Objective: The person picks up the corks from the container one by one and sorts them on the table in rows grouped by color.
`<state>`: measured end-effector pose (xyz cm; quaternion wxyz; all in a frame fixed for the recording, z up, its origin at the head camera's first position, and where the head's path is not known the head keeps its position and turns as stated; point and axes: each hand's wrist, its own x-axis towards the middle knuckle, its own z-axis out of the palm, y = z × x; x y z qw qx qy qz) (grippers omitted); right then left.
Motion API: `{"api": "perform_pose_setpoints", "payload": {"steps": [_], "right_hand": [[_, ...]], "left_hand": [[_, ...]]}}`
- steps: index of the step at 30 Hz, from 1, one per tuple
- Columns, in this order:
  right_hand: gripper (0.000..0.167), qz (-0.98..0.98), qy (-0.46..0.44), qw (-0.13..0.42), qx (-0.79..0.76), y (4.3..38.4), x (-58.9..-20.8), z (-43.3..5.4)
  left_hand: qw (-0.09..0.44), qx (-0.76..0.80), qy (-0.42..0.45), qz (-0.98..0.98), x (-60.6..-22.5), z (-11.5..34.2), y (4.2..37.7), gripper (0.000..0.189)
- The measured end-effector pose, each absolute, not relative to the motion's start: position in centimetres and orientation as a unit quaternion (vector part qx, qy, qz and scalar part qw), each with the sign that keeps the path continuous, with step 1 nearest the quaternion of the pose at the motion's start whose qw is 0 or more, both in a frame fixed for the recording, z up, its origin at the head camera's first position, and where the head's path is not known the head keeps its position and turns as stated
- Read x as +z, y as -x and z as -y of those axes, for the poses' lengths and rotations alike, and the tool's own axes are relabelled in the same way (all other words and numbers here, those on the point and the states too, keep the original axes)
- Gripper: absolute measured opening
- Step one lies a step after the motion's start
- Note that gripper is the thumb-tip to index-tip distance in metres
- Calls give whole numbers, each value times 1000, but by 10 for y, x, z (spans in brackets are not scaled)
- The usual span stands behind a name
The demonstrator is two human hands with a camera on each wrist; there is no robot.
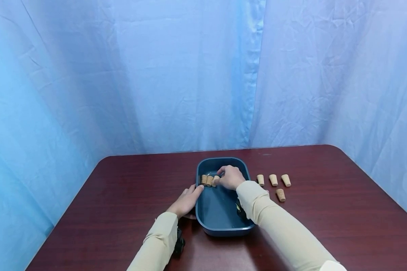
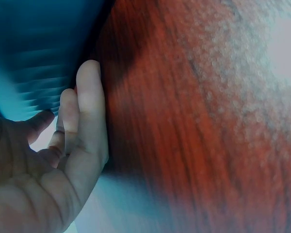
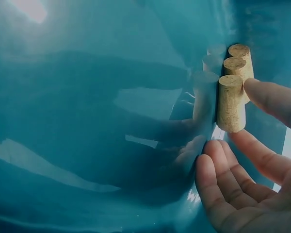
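Observation:
A dark blue rectangular bin [image 1: 220, 210] stands on the table, with three tapered corks in a row inside it. My right hand [image 1: 231, 177] reaches over the bin's right side and pinches the rightmost cork [image 3: 231, 104] between thumb and index finger. Its other fingers rest low by the bin floor. Directly beside that cork stand a middle cork [image 3: 234, 63] and a far cork [image 3: 239, 50]. At the bin's left wall is my left hand [image 1: 185, 201], fingers extended. In the left wrist view, its fingers [image 2: 89, 92] lie between the ribbed wall and the table, thumb against the wall.
Several loose corks lie on the table right of the bin, among them a pale cork [image 1: 273, 180] in a row and a browner cork [image 1: 280, 195] closer to me. Light blue curtains [image 1: 190, 75] hang behind the dark red wooden table [image 1: 139, 188].

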<state>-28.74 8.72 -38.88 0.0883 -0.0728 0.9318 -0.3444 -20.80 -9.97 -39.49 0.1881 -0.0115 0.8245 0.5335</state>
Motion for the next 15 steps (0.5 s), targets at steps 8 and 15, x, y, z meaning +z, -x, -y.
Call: {"api": "perform_pose_setpoints", "payload": {"steps": [8, 15], "right_hand": [[44, -945, 86, 89, -304, 287, -389, -82], [38, -954, 92, 74, -277, 288, -390, -83]], "left_hand": [[187, 530, 13, -827, -396, 100, 209, 71], [190, 535, 12, -823, -396, 99, 209, 70]]}}
